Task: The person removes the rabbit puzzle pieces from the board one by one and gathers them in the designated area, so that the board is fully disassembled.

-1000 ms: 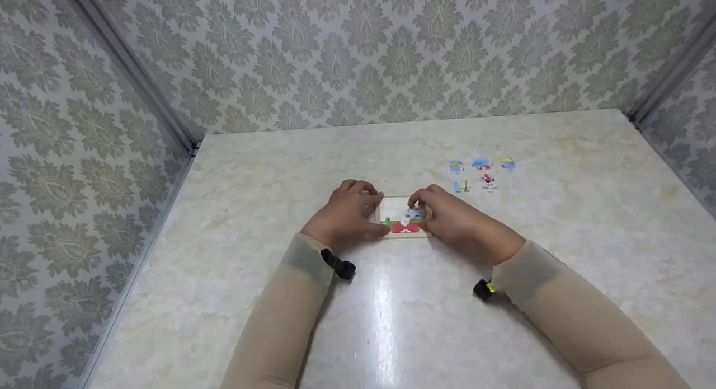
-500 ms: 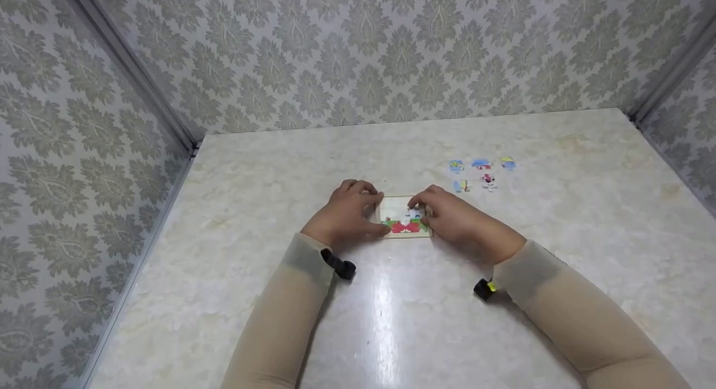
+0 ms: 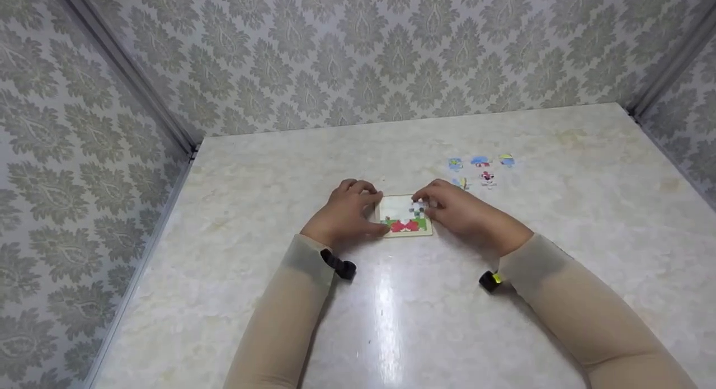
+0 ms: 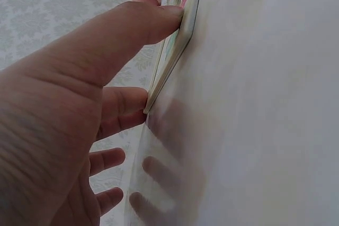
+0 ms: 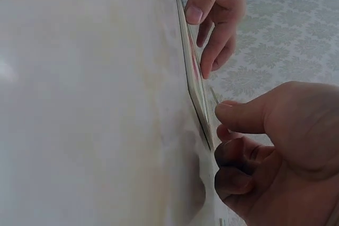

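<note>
A small wooden jigsaw tray [image 3: 408, 235] lies on the table, its near row filled with red and green pieces [image 3: 404, 226]. My left hand [image 3: 348, 212] grips the tray's left side, thumb at the near corner and index finger at the far one; the left wrist view shows the thumb on the rim. Over the tray's right part, my right hand [image 3: 461, 212] pinches a pale puzzle piece [image 3: 417, 209] between thumb and fingers. Its thin edge [image 5: 214, 96] sticks up tilted in the right wrist view. White tray floor shows at the far left inside.
Several loose puzzle pieces lie beyond the right hand, among them a blue one [image 3: 480, 162], a yellow-and-blue one [image 3: 507, 160] and a red-and-white one [image 3: 487, 179]. Another piece [image 3: 462, 182] is partly behind the right hand. A patterned wall [image 3: 363, 53] borders the marbled table.
My right hand has shifted slightly right and up off the tray's right edge, uncovering more of the pinched piece and the green pieces. The left hand keeps its place.
</note>
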### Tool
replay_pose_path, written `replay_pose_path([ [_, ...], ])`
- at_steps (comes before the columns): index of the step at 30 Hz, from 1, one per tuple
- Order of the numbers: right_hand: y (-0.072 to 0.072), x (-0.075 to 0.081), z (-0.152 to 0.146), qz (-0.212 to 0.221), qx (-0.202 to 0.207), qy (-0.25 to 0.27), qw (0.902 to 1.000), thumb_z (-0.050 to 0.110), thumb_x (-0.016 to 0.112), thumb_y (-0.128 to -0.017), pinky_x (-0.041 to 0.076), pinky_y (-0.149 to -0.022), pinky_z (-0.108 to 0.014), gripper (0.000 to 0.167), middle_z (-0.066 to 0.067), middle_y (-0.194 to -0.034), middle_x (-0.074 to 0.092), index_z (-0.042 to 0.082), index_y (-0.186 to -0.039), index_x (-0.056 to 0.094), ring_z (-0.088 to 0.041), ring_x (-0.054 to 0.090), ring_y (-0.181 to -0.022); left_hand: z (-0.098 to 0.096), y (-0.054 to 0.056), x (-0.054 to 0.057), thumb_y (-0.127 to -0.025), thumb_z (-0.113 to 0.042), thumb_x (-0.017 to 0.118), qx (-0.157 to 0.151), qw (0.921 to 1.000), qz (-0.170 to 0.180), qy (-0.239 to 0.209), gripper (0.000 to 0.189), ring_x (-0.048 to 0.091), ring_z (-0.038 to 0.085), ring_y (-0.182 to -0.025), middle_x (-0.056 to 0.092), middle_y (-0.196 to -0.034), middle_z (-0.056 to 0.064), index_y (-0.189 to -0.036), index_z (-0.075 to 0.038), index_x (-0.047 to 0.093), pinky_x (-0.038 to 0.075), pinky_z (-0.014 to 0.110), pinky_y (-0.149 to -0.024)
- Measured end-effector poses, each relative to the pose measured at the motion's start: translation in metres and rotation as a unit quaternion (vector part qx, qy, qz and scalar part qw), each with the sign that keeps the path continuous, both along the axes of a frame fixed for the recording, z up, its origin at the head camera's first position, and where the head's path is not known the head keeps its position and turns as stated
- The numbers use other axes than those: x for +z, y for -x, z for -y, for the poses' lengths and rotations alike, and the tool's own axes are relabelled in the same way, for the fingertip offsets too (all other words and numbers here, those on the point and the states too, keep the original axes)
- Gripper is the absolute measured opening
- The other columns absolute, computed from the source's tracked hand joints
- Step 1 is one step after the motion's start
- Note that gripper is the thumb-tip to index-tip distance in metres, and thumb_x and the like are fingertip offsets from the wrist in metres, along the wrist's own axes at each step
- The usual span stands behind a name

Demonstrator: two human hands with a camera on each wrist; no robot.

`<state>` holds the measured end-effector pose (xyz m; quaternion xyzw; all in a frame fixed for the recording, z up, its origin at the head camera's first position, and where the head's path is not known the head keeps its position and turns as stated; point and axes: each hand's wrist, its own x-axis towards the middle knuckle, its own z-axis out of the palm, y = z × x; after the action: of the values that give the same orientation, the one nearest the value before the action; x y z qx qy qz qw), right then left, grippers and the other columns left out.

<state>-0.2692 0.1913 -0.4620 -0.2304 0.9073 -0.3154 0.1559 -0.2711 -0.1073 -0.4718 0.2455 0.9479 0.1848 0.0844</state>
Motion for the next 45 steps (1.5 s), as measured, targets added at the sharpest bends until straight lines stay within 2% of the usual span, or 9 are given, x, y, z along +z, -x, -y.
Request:
replay_pose_path([
  [5,0.01,0.005,-0.016,-0.001,-0.023,0.012,0.9997,0.013,0.054,-0.118,0.046,-0.122,-0.06,0.039,-0.01,-0.156,0.057,0.019,-0.154,0.067,-0.034,0.057,-0.136,0.001,0.001,0.001,-0.096,-0.055,0.087,0.001,1.0,0.001,-0.006,0.087,0.032,0.034,-0.166,0.052,-0.165,0.004,-0.168,-0.017,0.057,0.029,0.053,-0.14],
  [12,0.021,0.014,-0.043,-0.025,-0.028,0.011,0.9992,0.012,0.055,-0.118,0.047,-0.103,-0.051,0.04,-0.014,-0.154,0.057,0.015,-0.157,0.065,-0.032,0.056,-0.112,0.002,0.001,-0.001,-0.095,-0.054,0.088,0.009,0.9999,0.002,-0.011,0.086,0.032,0.031,-0.165,0.053,-0.164,0.001,-0.167,-0.017,0.059,0.029,0.05,-0.14],
  [16,0.023,0.019,-0.065,-0.03,-0.037,0.005,0.9988,0.013,0.054,-0.119,0.049,-0.095,-0.045,0.041,-0.014,-0.153,0.057,0.014,-0.159,0.063,-0.029,0.057,-0.106,-0.001,0.001,-0.002,-0.095,-0.055,0.088,0.006,0.9999,0.002,-0.013,0.087,0.032,0.031,-0.166,0.054,-0.163,0.001,-0.167,-0.017,0.058,0.029,0.05,-0.14],
  [22,0.024,0.026,-0.097,-0.031,-0.068,0.034,0.9966,0.017,0.055,-0.12,0.052,-0.08,-0.03,0.041,-0.016,-0.157,0.053,0.014,-0.161,0.061,-0.026,0.059,-0.104,-0.002,0.0,-0.001,-0.095,-0.054,0.087,0.001,1.0,0.003,-0.009,0.087,0.032,0.032,-0.167,0.053,-0.165,0.002,-0.168,-0.017,0.057,0.029,0.051,-0.141],
  [27,0.028,0.027,-0.114,-0.027,-0.084,0.049,0.9949,0.018,0.058,-0.119,0.05,-0.076,-0.027,0.042,-0.014,-0.157,0.054,0.015,-0.16,0.062,-0.027,0.058,-0.102,-0.001,0.0,-0.001,-0.096,-0.053,0.087,-0.009,0.9999,-0.011,-0.003,0.086,0.036,0.035,-0.164,0.055,-0.163,0.006,-0.167,-0.015,0.058,0.03,0.054,-0.14],
  [32,0.033,0.022,-0.136,-0.02,-0.111,0.029,0.9931,0.023,0.058,-0.119,0.048,-0.085,-0.031,0.043,-0.013,-0.161,0.055,0.019,-0.162,0.062,-0.027,0.055,-0.113,-0.001,-0.001,0.0,-0.095,-0.053,0.087,-0.012,0.9998,-0.013,-0.004,0.086,0.037,0.035,-0.163,0.056,-0.163,0.007,-0.167,-0.015,0.058,0.03,0.054,-0.14],
  [36,0.037,0.016,-0.154,-0.024,-0.13,0.014,0.9911,0.022,0.058,-0.119,0.047,-0.095,-0.042,0.045,-0.015,-0.167,0.052,0.017,-0.163,0.06,-0.032,0.053,-0.126,-0.002,-0.003,0.003,-0.095,-0.053,0.088,-0.007,0.9999,-0.006,-0.008,0.086,0.035,0.034,-0.164,0.055,-0.164,0.007,-0.167,-0.015,0.058,0.03,0.052,-0.14],
  [45,0.043,0.009,-0.171,-0.006,-0.129,-0.016,0.9914,0.014,0.053,-0.119,0.045,-0.108,-0.062,0.045,-0.022,-0.17,0.046,0.012,-0.164,0.059,-0.043,0.05,-0.133,0.002,-0.001,-0.001,-0.095,-0.053,0.088,-0.012,0.9998,-0.01,-0.01,0.086,0.037,0.035,-0.163,0.056,-0.162,0.008,-0.166,-0.014,0.059,0.03,0.052,-0.139],
])
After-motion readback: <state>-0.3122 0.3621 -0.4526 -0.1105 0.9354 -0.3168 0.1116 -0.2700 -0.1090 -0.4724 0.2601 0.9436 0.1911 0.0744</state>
